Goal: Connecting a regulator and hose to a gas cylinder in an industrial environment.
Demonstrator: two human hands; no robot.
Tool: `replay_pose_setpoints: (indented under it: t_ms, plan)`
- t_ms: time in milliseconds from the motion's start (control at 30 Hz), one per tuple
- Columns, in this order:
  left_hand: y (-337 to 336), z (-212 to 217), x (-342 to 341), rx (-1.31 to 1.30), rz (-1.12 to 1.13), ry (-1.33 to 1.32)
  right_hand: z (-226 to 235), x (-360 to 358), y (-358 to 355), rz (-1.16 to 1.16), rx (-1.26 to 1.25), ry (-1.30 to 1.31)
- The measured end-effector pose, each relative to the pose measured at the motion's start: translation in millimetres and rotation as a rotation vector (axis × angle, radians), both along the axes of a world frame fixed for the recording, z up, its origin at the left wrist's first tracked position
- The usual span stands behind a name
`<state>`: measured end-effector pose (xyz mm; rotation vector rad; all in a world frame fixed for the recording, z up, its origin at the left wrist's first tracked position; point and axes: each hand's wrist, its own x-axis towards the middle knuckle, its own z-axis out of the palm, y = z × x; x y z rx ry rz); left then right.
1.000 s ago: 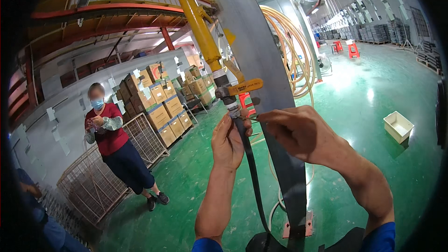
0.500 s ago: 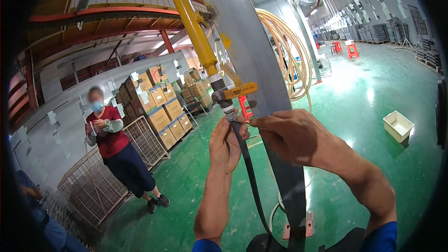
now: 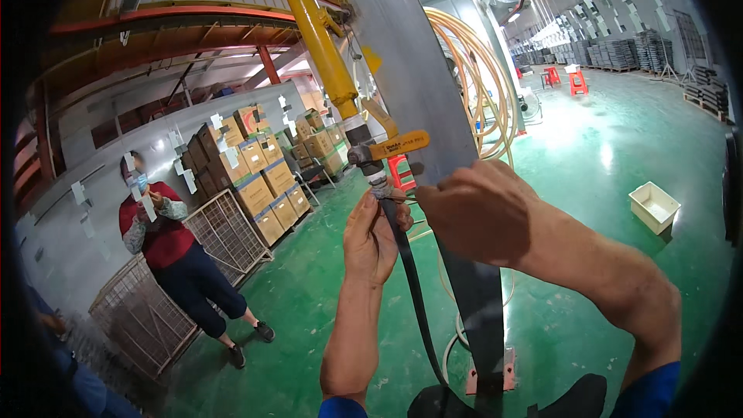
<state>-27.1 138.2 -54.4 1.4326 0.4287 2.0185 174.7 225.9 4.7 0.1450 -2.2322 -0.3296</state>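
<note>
A yellow pipe (image 3: 313,31) comes down to a valve with a yellow lever (image 3: 400,145). Below the valve, a black hose (image 3: 416,294) is joined to a metal fitting (image 3: 376,176). My left hand (image 3: 371,240) is closed around the top of the hose, its thumb just under the joint. Thin wire (image 3: 404,198) runs from the joint toward my right hand (image 3: 484,213), which is closed with the wire's end in its fingers. The fingertips of that hand are mostly hidden behind its turned back.
A grey steel column (image 3: 410,54) stands right behind the hose, with coiled orange hose (image 3: 495,101) beyond it. To the left, a person in a red top (image 3: 166,240) stands by a wire-mesh cage (image 3: 139,310). Stacked cartons (image 3: 263,186) are behind. A cream bin (image 3: 655,207) sits on the green floor.
My right hand has turned over and risen slightly, its back now toward me. My left hand stays at the joint. The person at left has shifted left in view with hands raised higher.
</note>
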Motion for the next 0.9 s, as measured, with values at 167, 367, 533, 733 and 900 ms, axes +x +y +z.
replay_pose_setpoints:
  t_ms: [167, 367, 533, 733, 900]
  plan:
    - [0, 4, 17, -0.067, 0.225, -0.079, -8, -3, -6, -0.297, 0.485, 0.154]
    - [-3, 5, 22, -0.064, 0.266, -0.080, -24, -12, -7, -0.306, 0.489, 0.272]
    - [0, -1, 10, -0.042, 0.193, -0.012, -13, -12, -1, -0.179, 0.343, 0.305]
    - [-5, -2, 8, -0.078, 0.395, -0.025, -38, -35, -3, 0.058, -0.064, 0.329]
    - [0, -16, 33, -0.009, 0.864, 0.049, -71, -25, 44, 0.128, -0.587, 0.593]
